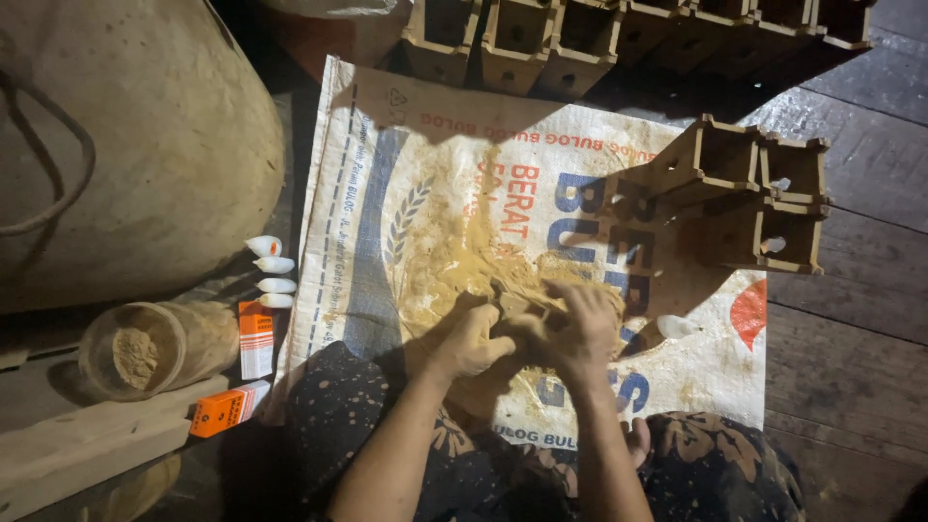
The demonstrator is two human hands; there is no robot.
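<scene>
Both hands are dusted with brown powder and meet over a white woven sack (387, 193) spread on the floor. My left hand (476, 340) is curled around a clump of brown sawdust-like paste (522, 311). My right hand (583, 324) presses on the same clump from the right, fingers bent over it. More of the brown material (464, 256) is smeared across the sack just beyond the hands. What lies under the palms is hidden.
Small open wooden boxes (749, 193) stand at the right and in a row (580, 34) at the top. At the left are a large sack (126, 145), a jar of brown powder (145, 350), white small tubes (271, 274), orange packets (227, 411) and a plank (87, 440).
</scene>
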